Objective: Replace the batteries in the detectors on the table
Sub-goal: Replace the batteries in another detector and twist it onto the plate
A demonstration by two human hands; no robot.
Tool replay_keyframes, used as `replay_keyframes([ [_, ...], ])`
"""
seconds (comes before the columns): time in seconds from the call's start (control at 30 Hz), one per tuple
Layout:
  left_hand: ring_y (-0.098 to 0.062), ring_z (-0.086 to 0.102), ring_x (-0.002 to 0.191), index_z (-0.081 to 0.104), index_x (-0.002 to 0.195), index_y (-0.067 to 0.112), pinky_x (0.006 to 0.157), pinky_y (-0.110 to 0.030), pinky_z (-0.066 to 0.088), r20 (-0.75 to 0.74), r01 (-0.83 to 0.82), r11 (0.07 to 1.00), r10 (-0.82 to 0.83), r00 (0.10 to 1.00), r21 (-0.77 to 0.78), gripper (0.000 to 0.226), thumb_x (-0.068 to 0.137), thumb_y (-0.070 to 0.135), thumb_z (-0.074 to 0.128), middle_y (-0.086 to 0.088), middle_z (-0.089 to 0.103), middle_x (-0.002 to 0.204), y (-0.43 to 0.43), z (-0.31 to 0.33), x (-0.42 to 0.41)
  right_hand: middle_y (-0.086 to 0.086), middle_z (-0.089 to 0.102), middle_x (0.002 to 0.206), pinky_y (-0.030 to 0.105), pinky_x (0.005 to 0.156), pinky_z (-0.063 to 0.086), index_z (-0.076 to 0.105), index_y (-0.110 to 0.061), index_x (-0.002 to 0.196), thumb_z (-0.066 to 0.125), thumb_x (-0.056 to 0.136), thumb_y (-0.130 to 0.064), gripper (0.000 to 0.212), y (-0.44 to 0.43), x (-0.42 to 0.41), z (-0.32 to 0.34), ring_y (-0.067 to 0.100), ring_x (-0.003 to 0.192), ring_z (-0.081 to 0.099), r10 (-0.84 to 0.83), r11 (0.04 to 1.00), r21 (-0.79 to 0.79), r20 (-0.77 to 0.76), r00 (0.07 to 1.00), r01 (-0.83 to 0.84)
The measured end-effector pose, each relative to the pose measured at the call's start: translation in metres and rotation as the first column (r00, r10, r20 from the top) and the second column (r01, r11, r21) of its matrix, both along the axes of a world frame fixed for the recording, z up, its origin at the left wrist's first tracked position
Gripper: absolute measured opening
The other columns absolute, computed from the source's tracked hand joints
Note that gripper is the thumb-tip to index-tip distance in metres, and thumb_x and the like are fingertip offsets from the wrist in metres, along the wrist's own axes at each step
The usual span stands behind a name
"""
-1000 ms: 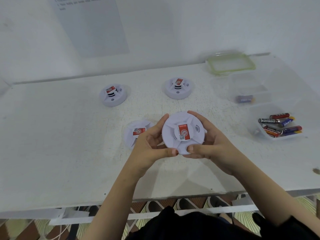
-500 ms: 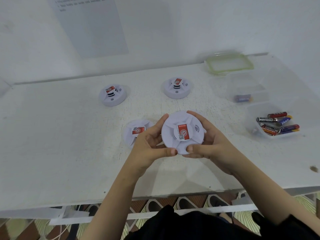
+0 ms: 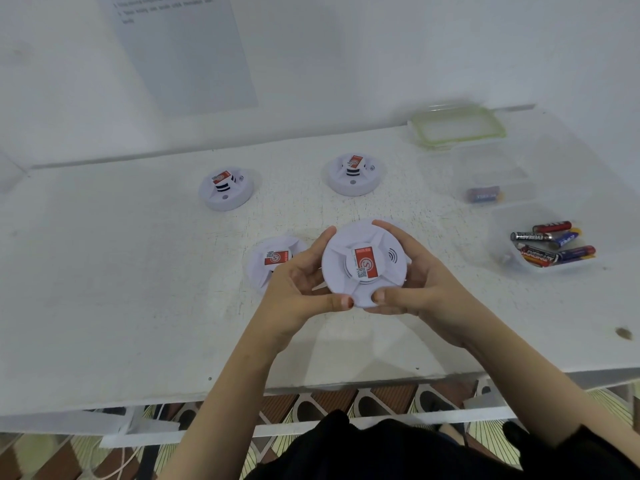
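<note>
White scuffed table (image 3: 121,289) against white wall (image 3: 346,57); hands (image 3: 298,289) (image 3: 420,289) grip detector (image 3: 363,265).

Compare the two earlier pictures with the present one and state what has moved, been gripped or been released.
Nothing visibly changed. The left hand and right hand still grip the held detector by its rim above the table. The near detector, far-left detector, far-right detector and loose batteries lie where they were.
</note>
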State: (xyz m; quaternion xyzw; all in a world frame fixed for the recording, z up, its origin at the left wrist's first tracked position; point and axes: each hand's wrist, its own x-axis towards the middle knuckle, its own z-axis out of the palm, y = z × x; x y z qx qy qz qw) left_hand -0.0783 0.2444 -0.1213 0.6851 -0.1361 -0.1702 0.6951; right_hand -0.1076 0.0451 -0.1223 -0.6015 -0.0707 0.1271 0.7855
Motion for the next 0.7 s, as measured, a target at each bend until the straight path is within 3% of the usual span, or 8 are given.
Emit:
replay_keyframes([
  [0.2, -0.004, 0.061, 0.114, 0.045, 0.129, 0.031, 0.079, -0.024, 0.056, -0.001, -0.001, 1.0, 0.001, 1.0, -0.006, 0.08, 0.064, -0.007, 0.071, 0.023, 0.067, 0.115, 0.002, -0.0003, -0.0002, -0.001, 0.06, 0.128, 0.038, 0.078, 0.056, 0.037, -0.033, 0.14, 0.064, 0.081, -0.009, 0.069, -0.0021, -0.0017, -0.0017, 0.029, 0.109, 0.063, 0.019, 0.999, 0.035, -0.02, 1.0, -0.018],
  [0.7, -0.006, 0.06, 0.115, 0.046, 0.131, 0.029, 0.078, -0.023, 0.055, -0.014, -0.004, 1.0, 0.004, 1.0, -0.015, 0.081, 0.064, -0.009, 0.07, 0.022, 0.066, 0.117, 0.0031, 0.0, -0.0025, -0.002, 0.058, 0.131, 0.049, 0.085, 0.054, 0.037, -0.034, 0.14, 0.058, 0.084, -0.017, 0.063, -0.0008, -0.0032, -0.0053, 0.03, 0.111, 0.062, -0.007, 1.0, 0.027, -0.028, 1.0, 0.007],
])
